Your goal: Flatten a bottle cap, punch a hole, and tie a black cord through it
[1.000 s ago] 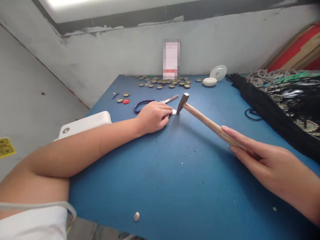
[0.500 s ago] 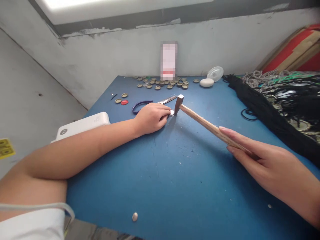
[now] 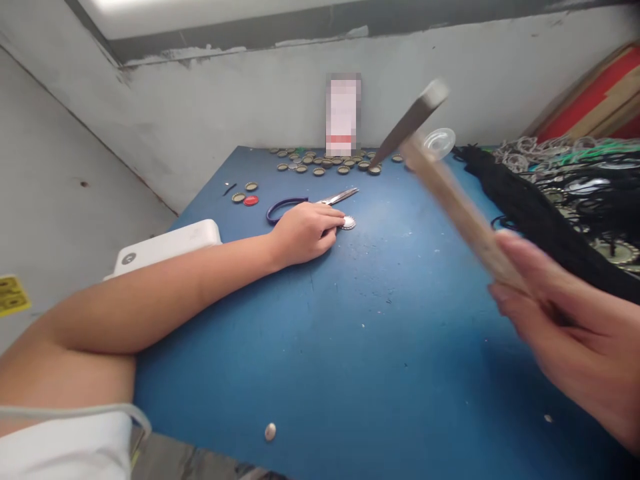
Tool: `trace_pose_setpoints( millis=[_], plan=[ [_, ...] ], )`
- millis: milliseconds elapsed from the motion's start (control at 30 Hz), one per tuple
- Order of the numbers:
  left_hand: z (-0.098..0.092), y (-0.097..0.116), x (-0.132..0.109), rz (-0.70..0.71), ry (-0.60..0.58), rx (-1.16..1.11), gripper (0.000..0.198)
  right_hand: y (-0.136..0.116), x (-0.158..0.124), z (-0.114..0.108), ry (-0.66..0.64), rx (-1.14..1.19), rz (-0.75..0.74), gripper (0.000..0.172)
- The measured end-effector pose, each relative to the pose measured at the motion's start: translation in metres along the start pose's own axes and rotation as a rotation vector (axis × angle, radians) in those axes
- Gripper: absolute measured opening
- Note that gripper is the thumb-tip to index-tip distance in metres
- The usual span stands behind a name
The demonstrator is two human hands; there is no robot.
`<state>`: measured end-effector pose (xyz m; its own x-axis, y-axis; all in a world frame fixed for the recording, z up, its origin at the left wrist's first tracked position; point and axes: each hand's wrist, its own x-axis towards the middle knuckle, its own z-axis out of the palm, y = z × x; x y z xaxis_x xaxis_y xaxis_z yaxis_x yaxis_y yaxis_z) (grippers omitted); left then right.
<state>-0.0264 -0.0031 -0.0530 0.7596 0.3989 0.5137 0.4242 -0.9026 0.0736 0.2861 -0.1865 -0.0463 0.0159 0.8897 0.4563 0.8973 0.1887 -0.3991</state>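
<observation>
My right hand [image 3: 570,327] is closed round the wooden handle of a hammer [image 3: 453,200], raised above the table and blurred by motion. Its metal head is up at the far side, well apart from the cap below. With fingers bent together, my left hand [image 3: 305,233] rests on the blue table [image 3: 320,373] and pins the edge of a bottle cap [image 3: 349,223]. The cap lies flat, its pale inside facing up and partly under my fingertips. Just behind that hand are scissors [image 3: 341,196] with a dark blue handle, partly hidden by it.
Several bottle caps [image 3: 319,171] spread along the back, below a blurred upright panel [image 3: 343,113]. A red cap [image 3: 251,200] lies left, and a white power bank [image 3: 167,247] is beside my left forearm. Black cords [image 3: 540,207] heap at right. A small pale button-like piece [image 3: 270,432] is near the front edge.
The hammer has risen from close beside the cap, up and to the right, with my right hand. My left hand stays at the cap, and more of the cap shows.
</observation>
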Motion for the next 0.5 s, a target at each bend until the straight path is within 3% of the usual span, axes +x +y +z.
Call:
trace_pose_setpoints(
  millis=[100, 167, 367, 500],
  plan=[
    [0.000, 0.000, 0.000, -0.001, 0.008, 0.004, 0.032, -0.001, 0.005, 0.003, -0.181, 0.054, -0.111, 0.046],
    [-0.001, 0.001, 0.000, 0.004, 0.004, 0.009, 0.031, -0.006, 0.008, 0.003, -0.200, 0.053, -0.090, 0.047],
    [-0.001, 0.002, 0.001, 0.004, -0.007, 0.007, 0.031, -0.012, 0.005, -0.001, 0.067, 0.078, 0.133, 0.049],
    [0.000, 0.002, 0.001, 0.004, -0.001, 0.008, 0.031, -0.007, 0.009, 0.003, -0.212, 0.089, -0.021, 0.050]
  ],
)
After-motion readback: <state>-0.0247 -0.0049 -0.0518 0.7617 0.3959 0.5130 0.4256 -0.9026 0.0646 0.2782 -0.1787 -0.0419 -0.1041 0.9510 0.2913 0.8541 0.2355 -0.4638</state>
